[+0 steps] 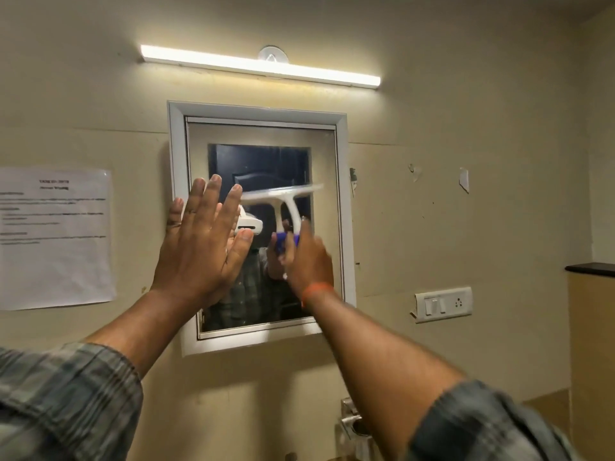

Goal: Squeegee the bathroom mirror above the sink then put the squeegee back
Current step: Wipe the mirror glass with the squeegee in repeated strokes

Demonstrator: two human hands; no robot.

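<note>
The right hand (307, 261) grips the blue handle of the white T-shaped plastic squeegee (283, 202), blade against the white-framed rectangular wall mirror (266, 134). The left hand (203, 241) lies flat, fingers straight, on the mirror's left side.

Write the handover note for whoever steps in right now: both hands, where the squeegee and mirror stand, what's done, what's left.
Left hand: open, fingers straight, flat against the left part of the mirror and its white frame.
Right hand: grips the blue grip of the squeegee, blurred by motion.
Squeegee: upright, white blade across the middle of the glass, roughly level.
Done: wiping is under way; how much of the glass is already wiped cannot be told.
Left: finish the strokes over the glass, then put the squeegee back. Its storage spot is not in view.
</note>
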